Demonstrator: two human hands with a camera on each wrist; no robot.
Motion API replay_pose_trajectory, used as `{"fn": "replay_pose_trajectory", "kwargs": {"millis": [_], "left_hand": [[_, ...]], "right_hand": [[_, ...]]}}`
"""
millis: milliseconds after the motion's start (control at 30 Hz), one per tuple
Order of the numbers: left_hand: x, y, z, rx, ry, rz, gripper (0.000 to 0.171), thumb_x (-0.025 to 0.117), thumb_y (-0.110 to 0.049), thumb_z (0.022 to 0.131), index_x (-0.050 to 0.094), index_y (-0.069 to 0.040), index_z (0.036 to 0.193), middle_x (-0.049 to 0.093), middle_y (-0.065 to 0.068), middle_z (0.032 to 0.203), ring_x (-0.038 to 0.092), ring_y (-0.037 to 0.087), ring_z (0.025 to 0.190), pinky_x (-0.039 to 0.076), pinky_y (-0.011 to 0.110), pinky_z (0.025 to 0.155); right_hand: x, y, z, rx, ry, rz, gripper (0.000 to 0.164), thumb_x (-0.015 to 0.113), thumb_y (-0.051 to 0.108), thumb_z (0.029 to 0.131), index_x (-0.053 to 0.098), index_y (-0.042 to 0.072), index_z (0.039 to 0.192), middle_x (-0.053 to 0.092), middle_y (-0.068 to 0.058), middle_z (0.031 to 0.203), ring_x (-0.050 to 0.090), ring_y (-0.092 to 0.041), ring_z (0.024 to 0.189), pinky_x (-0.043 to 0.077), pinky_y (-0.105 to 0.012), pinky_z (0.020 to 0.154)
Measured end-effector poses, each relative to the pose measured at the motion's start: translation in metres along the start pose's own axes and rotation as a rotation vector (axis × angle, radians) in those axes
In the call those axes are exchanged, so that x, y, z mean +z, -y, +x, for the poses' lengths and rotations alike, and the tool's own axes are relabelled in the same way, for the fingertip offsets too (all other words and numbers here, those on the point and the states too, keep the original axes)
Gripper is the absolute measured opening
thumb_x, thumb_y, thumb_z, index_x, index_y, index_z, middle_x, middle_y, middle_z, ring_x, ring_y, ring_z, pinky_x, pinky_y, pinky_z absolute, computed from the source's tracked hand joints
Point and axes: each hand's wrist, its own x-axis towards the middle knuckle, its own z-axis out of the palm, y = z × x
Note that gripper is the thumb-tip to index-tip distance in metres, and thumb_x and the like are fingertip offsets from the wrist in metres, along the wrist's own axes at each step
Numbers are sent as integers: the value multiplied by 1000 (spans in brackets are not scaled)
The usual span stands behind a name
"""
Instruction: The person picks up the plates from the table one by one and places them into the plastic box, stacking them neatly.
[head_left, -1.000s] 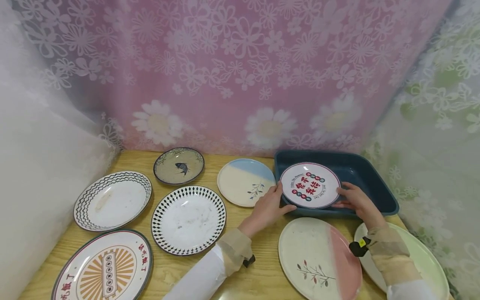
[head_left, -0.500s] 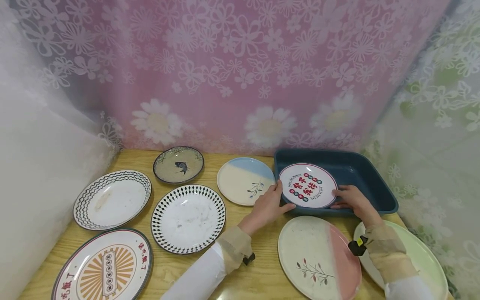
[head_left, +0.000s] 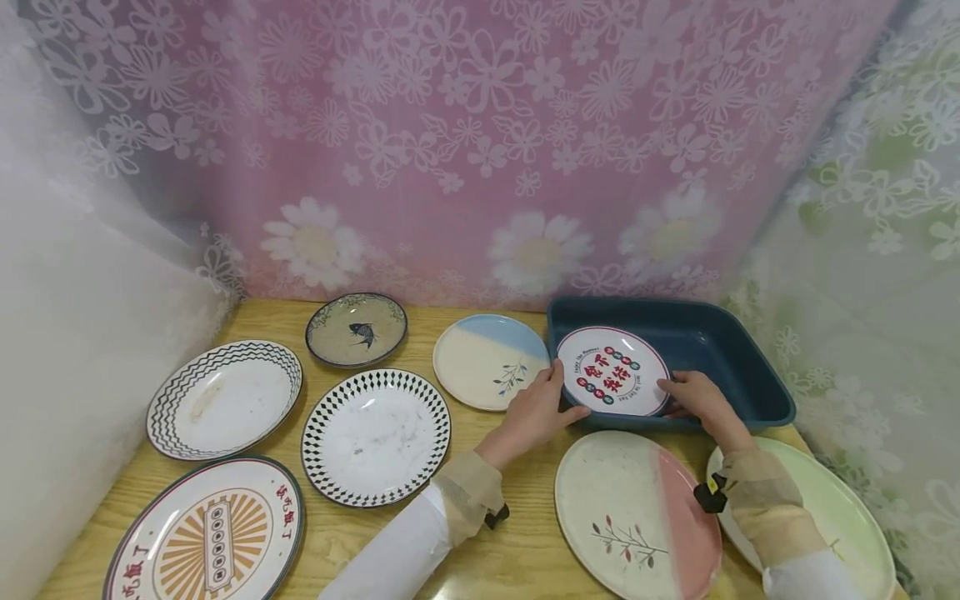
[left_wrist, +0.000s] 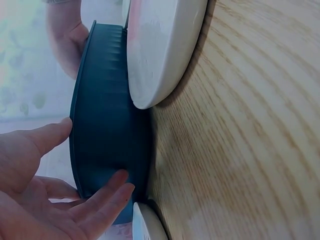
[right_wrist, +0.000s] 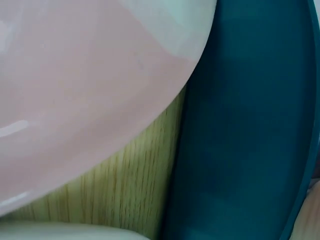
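Note:
A small white plate with red lettering (head_left: 613, 372) lies tilted in the left part of a dark blue plastic tub (head_left: 720, 354). My right hand (head_left: 707, 404) pinches the plate's right rim, its wrist reaching over the tub's front wall. My left hand (head_left: 534, 412) rests at the tub's front left corner. In the left wrist view, the left thumb (left_wrist: 52, 136) touches the rim, and nearly straight fingers (left_wrist: 107, 202) lie along the outer wall (left_wrist: 105, 110). The right wrist view shows the tub's wall (right_wrist: 245, 120), with a bit of the right hand at its lower right edge.
A cream-and-pink plate (head_left: 626, 508) and a green plate (head_left: 847, 508) lie before the tub. Left of it sits a blue-and-cream plate (head_left: 483, 367). Farther left are a fish plate (head_left: 345, 342), a diamond-rimmed plate (head_left: 375, 437), a wavy-rimmed plate (head_left: 232, 400) and a sunburst plate (head_left: 255, 533).
The lettered plate has shifted slightly left and lower into the tub. My right hand has moved left with it, while my left hand has stayed at the tub's corner.

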Motion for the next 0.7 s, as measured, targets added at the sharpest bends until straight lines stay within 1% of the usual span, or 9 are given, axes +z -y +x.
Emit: {"fn": "replay_pose_trajectory", "kwargs": {"millis": [200, 267, 400, 433, 467, 567, 633, 667, 700], "left_hand": [[-1, 0, -1, 0, 1, 14, 87, 57, -56, 82, 20, -11, 147, 39, 8, 141, 52, 23, 116, 47, 36, 90], [-1, 0, 0, -2, -1, 26, 87, 57, -57, 82, 21, -11, 147, 41, 8, 140, 53, 22, 113, 48, 35, 88], [-1, -1, 0, -7, 3, 40, 87, 56, -57, 82, 21, -12, 147, 43, 8, 138, 55, 23, 110, 49, 36, 86], [-1, -1, 0, -8, 4, 42, 87, 56, -57, 82, 21, -12, 147, 43, 8, 138, 55, 23, 110, 49, 36, 86], [-1, -1, -1, -10, 7, 44, 87, 56, -57, 82, 20, -12, 147, 43, 8, 138, 55, 24, 110, 49, 36, 85], [0, -1, 0, -9, 5, 50, 87, 55, -58, 82, 21, -12, 147, 44, 8, 138, 56, 23, 108, 50, 35, 83], [0, -1, 0, -7, -4, 55, 87, 55, -58, 82, 21, -12, 147, 45, 8, 136, 57, 23, 106, 51, 34, 81], [0, -1, 0, -7, -10, 59, 87, 55, -59, 82, 22, -12, 147, 46, 8, 135, 57, 22, 105, 51, 34, 80], [0, 0, 1, -7, -18, 63, 87, 55, -59, 81, 22, -12, 147, 47, 8, 134, 57, 21, 104, 51, 33, 79]], "right_hand": [[2, 0, -1, -7, -60, -39, 64, 43, 22, 97, 16, -21, 136, 56, -32, 105, 67, -19, 69, 56, -31, 65], [3, 0, -2, -14, -91, -57, 62, 43, 22, 97, 20, -20, 135, 56, -32, 106, 66, -19, 70, 56, -32, 66], [3, 3, -7, -36, -145, -114, 58, 43, 24, 96, 30, -19, 133, 49, -35, 119, 66, -26, 80, 54, -38, 76], [4, 3, -8, -35, -162, -127, 57, 42, 25, 97, 32, -18, 133, 46, -35, 123, 64, -30, 84, 53, -41, 79], [4, 4, -8, -35, -179, -137, 56, 41, 25, 97, 33, -16, 133, 44, -35, 126, 62, -34, 92, 50, -45, 84], [6, 5, -9, -48, -273, -145, 52, 40, 26, 96, 38, -8, 135, 40, -32, 132, 48, -42, 113, 41, -53, 94], [8, 4, -8, -88, -365, -138, 47, 41, 25, 96, 43, -2, 134, 43, -28, 133, 43, -43, 118, 38, -55, 95], [9, 4, -8, -120, -415, -130, 44, 42, 23, 96, 46, 0, 133, 46, -26, 132, 43, -42, 119, 39, -54, 94], [9, 4, -8, -151, -462, -124, 41, 42, 22, 95, 49, 3, 131, 49, -24, 130, 46, -41, 117, 41, -52, 92]]}}
